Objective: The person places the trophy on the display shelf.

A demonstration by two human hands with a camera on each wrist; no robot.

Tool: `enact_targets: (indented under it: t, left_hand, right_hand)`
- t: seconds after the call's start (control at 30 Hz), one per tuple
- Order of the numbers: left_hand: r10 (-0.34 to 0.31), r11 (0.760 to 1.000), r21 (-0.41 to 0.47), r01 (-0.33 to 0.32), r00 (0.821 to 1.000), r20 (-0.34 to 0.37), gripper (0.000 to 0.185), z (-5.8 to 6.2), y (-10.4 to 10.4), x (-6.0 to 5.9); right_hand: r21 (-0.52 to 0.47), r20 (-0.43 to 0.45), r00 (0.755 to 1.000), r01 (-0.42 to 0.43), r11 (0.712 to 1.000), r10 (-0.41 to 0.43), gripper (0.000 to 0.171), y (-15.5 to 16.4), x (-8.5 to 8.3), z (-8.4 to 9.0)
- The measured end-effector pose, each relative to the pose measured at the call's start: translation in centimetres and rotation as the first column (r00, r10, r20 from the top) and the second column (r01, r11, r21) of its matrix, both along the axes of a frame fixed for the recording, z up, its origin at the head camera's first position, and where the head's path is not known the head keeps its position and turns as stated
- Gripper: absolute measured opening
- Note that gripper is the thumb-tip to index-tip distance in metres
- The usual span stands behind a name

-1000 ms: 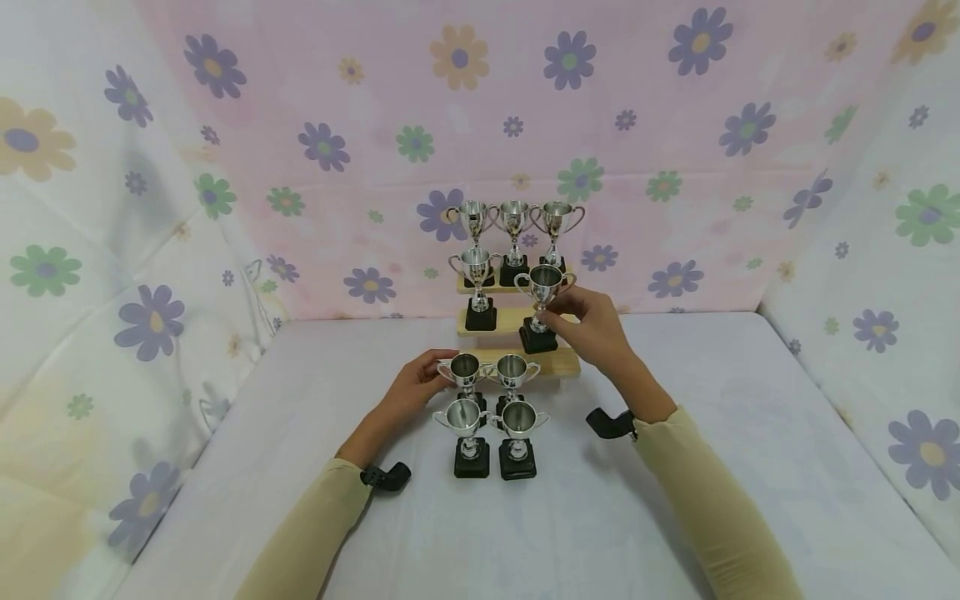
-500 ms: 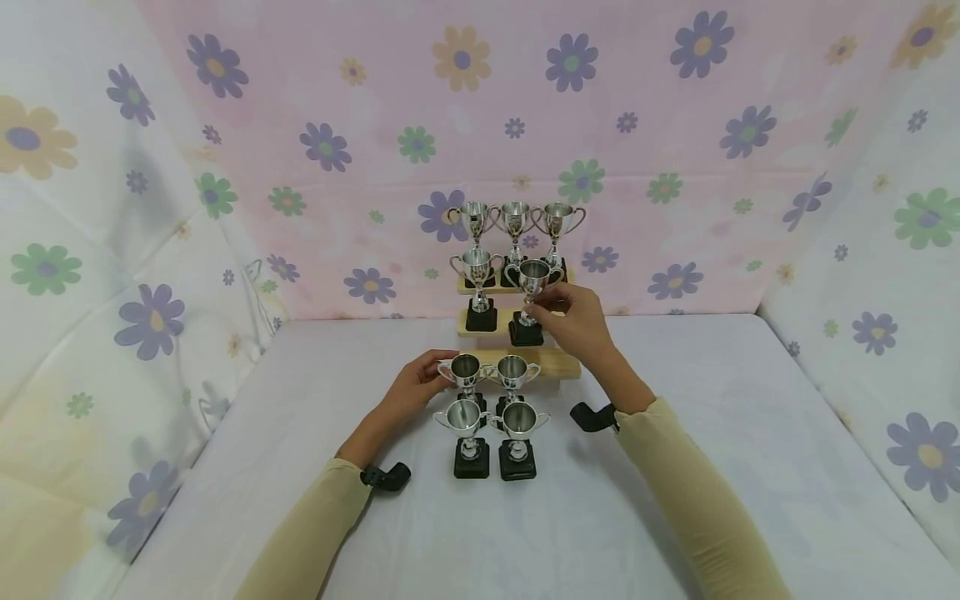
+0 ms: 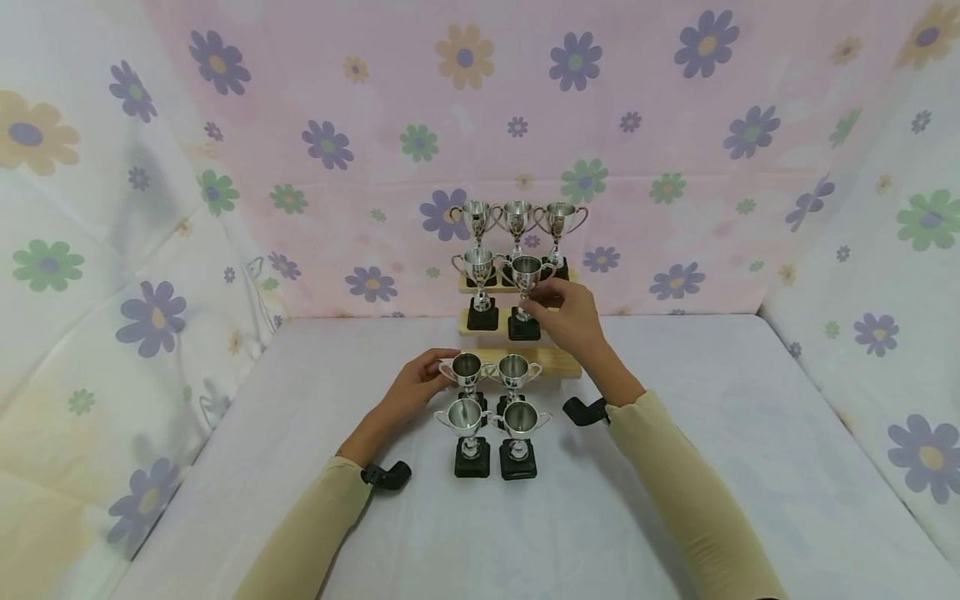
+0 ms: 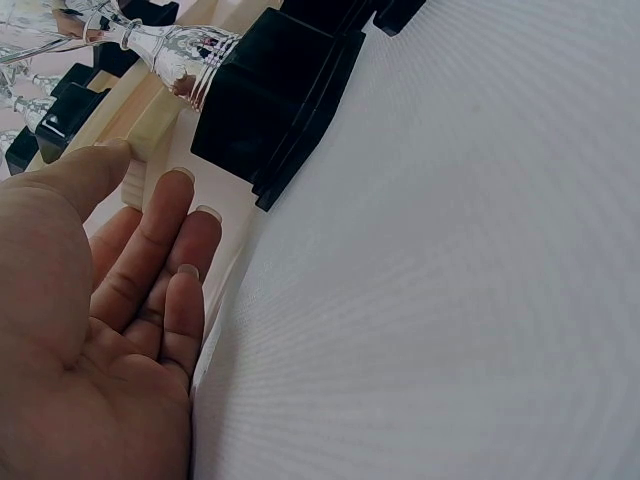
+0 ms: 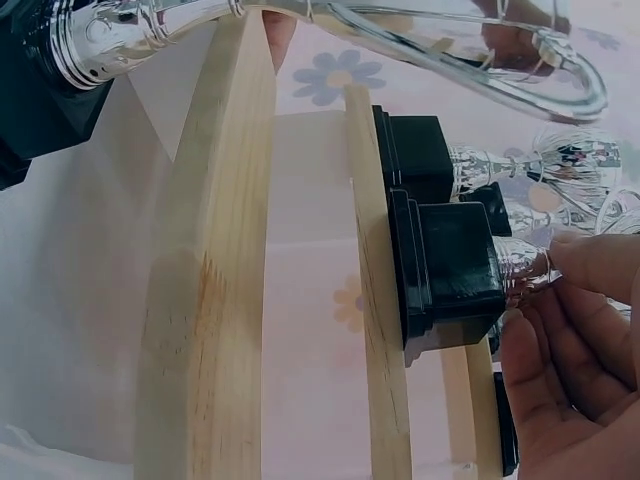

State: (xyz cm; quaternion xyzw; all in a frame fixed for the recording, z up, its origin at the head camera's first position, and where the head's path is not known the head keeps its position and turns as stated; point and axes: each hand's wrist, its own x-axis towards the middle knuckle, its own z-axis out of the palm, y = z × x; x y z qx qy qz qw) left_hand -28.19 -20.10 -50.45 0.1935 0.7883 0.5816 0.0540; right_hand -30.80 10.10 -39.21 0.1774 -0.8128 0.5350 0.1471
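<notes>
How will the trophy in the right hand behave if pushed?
This trophy may tip: its cup sits high on a narrow stem. That shiny stem could slip in the right hand. The square base probably won't roll.

Open room lies right of the right grip [image 3: 567, 315]; a silver trophy [image 3: 481, 287] obstructs its left, three trophies [image 3: 517, 218] behind.

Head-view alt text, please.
The right hand holds a silver trophy cup at the middle tier of a wooden stand, beside another cup. Three cups stand above, four cups in front; the left hand is by the bottom tier.
</notes>
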Motion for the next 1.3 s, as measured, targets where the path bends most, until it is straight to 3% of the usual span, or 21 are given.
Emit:
enact_targets:
  t: [1.3]
  left_hand:
    - [0.015,1.0,-0.018,-0.015,1.0,0.008,0.044,0.0,-0.1,0.0]
  right_hand:
    - [0.005,-0.068,0.995,0.07,0.998,-0.069,0.016,-1.4,-1.0,-0.1]
